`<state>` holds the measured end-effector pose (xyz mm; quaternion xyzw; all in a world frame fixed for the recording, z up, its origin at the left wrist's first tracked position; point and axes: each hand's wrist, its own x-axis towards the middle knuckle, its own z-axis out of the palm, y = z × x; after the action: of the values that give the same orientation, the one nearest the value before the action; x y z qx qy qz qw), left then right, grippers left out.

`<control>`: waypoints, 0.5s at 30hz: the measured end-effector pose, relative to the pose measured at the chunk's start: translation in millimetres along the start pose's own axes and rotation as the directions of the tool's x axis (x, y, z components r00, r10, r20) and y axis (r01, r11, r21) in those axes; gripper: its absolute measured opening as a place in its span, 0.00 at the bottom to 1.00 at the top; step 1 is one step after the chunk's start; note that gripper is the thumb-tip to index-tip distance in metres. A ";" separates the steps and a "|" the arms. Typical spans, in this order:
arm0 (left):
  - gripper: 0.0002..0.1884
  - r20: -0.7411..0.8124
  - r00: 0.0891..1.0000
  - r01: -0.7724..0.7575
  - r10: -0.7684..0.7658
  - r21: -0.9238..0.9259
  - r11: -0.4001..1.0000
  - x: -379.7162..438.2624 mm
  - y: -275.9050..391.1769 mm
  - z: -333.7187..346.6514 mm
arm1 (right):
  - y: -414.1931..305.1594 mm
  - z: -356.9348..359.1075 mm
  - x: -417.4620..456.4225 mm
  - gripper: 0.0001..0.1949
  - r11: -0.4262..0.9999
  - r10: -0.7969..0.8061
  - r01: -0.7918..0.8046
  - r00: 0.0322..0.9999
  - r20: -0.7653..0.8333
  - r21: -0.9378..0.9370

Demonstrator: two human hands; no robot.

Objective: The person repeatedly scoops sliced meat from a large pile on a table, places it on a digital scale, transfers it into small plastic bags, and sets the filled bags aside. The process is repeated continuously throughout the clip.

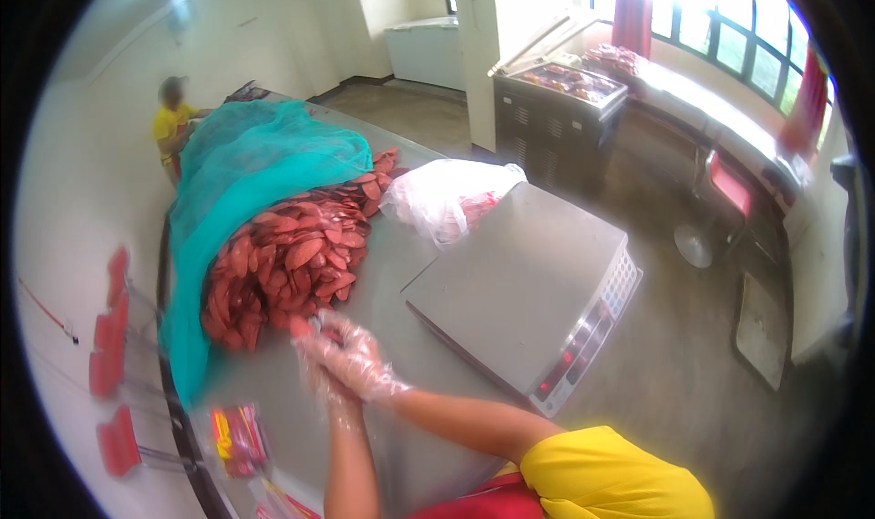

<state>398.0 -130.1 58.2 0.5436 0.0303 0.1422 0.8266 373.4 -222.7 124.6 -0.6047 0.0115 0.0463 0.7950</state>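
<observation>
My two hands, in clear plastic gloves, meet at the near edge of a large heap of red slices, apparently sliced sausage. Between them are a few red slices. My right hand lies over my left hand and hides much of it. Their fingers close around the slices. A teal mesh net covers the back and left of the heap. To the right of my hands stands a digital scale with a bare metal platform and lit red digits.
A white plastic bag with red contents sits behind the scale on the metal table. Printed packets lie near left. Red chairs line the left side. A person stands at the far end. A machine with a raised lid stands beyond.
</observation>
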 end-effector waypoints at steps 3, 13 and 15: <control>0.15 0.061 0.989 -0.138 0.137 0.006 0.990 9.5 9.3 60.4 | -49.1 -27.8 -2.3 0.31 0.977 -0.179 0.187 0.980 -0.089 0.102; 0.18 0.299 0.949 0.098 -0.100 0.020 0.995 -34.4 -33.1 233.9 | -120.4 -224.3 -15.2 0.29 0.867 -0.314 0.117 0.884 -0.346 -0.485; 0.22 0.363 0.930 -0.039 -0.051 0.235 0.971 -32.5 -35.1 226.5 | -123.9 -247.1 -19.7 0.23 0.892 -0.285 0.125 0.902 -0.326 -0.434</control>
<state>420.3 -353.4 115.1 0.6558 -0.1060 0.0309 0.7468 373.9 -494.6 178.8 -0.7501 0.0908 -0.1563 0.6362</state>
